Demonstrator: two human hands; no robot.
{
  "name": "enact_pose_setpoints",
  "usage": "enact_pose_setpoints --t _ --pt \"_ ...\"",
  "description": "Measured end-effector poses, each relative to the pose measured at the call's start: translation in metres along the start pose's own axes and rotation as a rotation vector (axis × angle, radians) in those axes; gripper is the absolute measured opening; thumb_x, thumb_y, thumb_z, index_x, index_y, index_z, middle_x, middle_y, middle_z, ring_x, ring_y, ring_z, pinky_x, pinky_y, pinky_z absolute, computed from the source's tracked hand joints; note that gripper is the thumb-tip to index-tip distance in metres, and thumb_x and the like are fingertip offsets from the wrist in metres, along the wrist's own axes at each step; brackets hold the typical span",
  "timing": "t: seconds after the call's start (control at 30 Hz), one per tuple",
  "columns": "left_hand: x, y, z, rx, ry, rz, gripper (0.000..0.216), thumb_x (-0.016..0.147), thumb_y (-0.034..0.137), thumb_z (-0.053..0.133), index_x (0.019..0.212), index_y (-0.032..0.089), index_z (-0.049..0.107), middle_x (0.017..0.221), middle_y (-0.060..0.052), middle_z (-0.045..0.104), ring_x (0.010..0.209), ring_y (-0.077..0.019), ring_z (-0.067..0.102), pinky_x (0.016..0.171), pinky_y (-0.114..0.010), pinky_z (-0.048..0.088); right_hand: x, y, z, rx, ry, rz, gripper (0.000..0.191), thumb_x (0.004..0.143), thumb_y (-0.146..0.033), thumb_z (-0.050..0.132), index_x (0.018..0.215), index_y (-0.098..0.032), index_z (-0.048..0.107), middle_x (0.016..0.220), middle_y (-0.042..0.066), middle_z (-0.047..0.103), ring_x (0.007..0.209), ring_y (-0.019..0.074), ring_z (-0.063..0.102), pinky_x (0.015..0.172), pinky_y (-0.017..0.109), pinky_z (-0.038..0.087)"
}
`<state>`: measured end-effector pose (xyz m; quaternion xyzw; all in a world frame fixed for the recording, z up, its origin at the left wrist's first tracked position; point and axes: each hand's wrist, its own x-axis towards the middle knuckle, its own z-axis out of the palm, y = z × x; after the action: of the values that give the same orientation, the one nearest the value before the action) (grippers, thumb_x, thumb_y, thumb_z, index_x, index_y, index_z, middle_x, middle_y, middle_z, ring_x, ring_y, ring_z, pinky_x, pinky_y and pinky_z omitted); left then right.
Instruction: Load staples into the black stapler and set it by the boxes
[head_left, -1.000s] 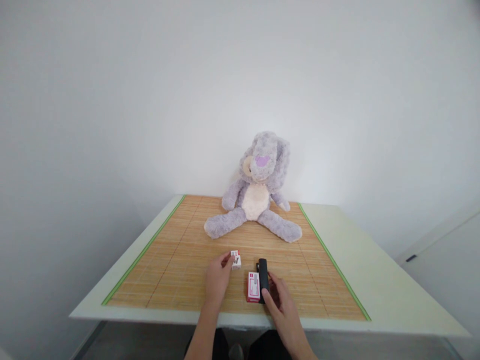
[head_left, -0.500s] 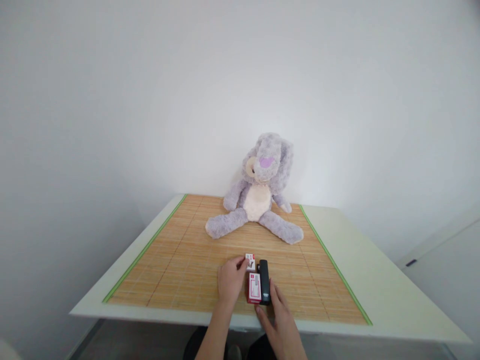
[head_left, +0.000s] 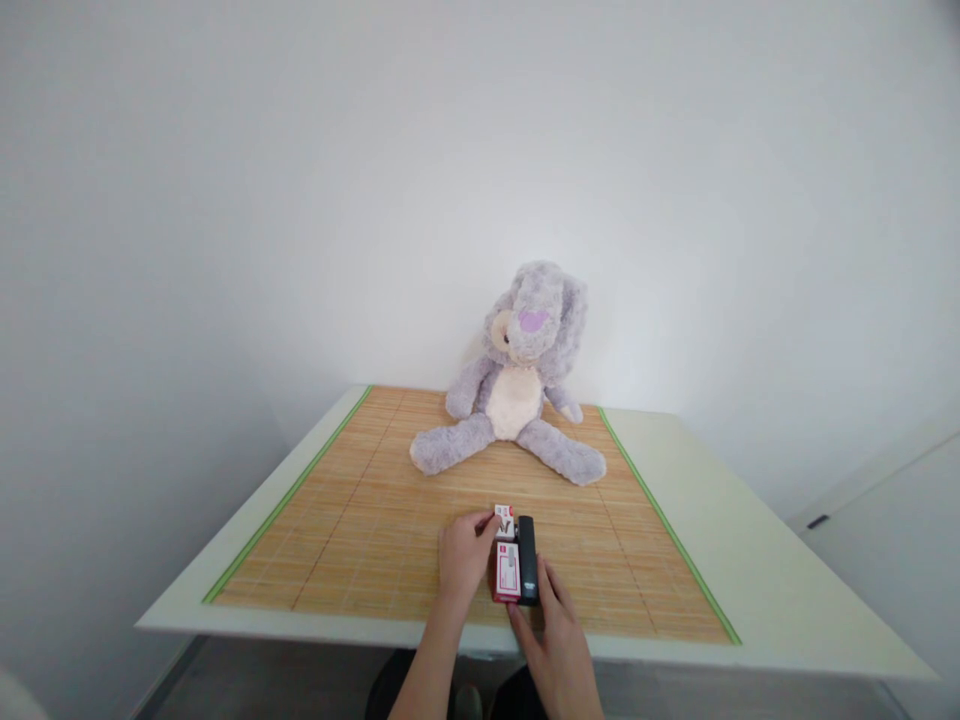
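Note:
Near the front of the mat lie three things close together. A small white and red box [head_left: 503, 522] is farthest from me, and a larger red and white box [head_left: 508, 570] lies just nearer. Along their right side stands a black stapler [head_left: 528, 560], lengthwise. My left hand [head_left: 463, 555] is closed at the small box, fingertips on its left side and top. My right hand [head_left: 553, 635] has thumb and fingers spread, the thumb at the near end of the larger box and the fingers along the stapler's right side.
A purple-grey plush rabbit [head_left: 514, 400] sits at the back, legs spread toward me. Under everything is a bamboo mat [head_left: 360, 540] with green edges on a white table [head_left: 780, 580]. A white wall [head_left: 300, 200] rises behind the table.
The small box has shifted slightly to the right, closer to the stapler, with my left hand moving along with it. My right hand stays by the stapler and larger box.

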<state>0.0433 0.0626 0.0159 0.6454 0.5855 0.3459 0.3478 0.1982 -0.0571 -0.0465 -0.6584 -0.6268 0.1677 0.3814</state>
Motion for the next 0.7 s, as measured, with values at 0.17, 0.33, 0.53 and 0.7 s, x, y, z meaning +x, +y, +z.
enact_pose_setpoints --t 0.17,0.33,0.53,0.7 --pt "0.009 0.0 -0.003 -0.046 -0.015 0.045 0.038 0.092 0.042 0.06 0.123 0.025 0.074 0.122 -0.008 0.076 0.113 -0.0247 0.069 0.102 -0.037 0.049 0.0 -0.002 -0.001 -0.04 0.002 -0.005 0.066 0.099 -0.046 0.057 0.158 -0.023 0.04 0.16 0.011 0.045 0.149 0.0289 0.042 0.121 0.046 0.042" --pt "0.014 -0.002 -0.007 -0.092 -0.045 0.092 0.032 0.09 0.041 0.062 0.115 0.026 0.075 0.118 -0.007 0.077 0.108 -0.0231 0.07 0.1 -0.035 0.05 0.001 -0.001 0.0 -0.069 -0.01 -0.024 0.066 0.1 -0.046 0.054 0.159 -0.023 0.037 0.16 0.011 0.045 0.15 0.0284 0.041 0.122 0.048 0.04" --pt "0.007 -0.005 -0.007 -0.127 -0.049 0.113 0.032 0.094 0.043 0.058 0.118 0.027 0.071 0.115 -0.005 0.077 0.101 -0.0213 0.07 0.098 -0.036 0.051 0.001 0.001 0.0 -0.074 -0.002 -0.051 0.067 0.1 -0.046 0.055 0.16 -0.023 0.035 0.16 0.012 0.045 0.149 0.0287 0.041 0.121 0.047 0.042" --pt "0.006 -0.004 -0.006 -0.134 -0.025 0.119 0.03 0.095 0.043 0.056 0.117 0.027 0.07 0.121 -0.005 0.074 0.11 -0.0216 0.067 0.102 -0.037 0.049 0.0 0.005 0.001 -0.086 -0.01 -0.049 0.067 0.101 -0.045 0.052 0.16 -0.02 0.034 0.16 0.014 0.043 0.15 0.0293 0.04 0.121 0.048 0.041"
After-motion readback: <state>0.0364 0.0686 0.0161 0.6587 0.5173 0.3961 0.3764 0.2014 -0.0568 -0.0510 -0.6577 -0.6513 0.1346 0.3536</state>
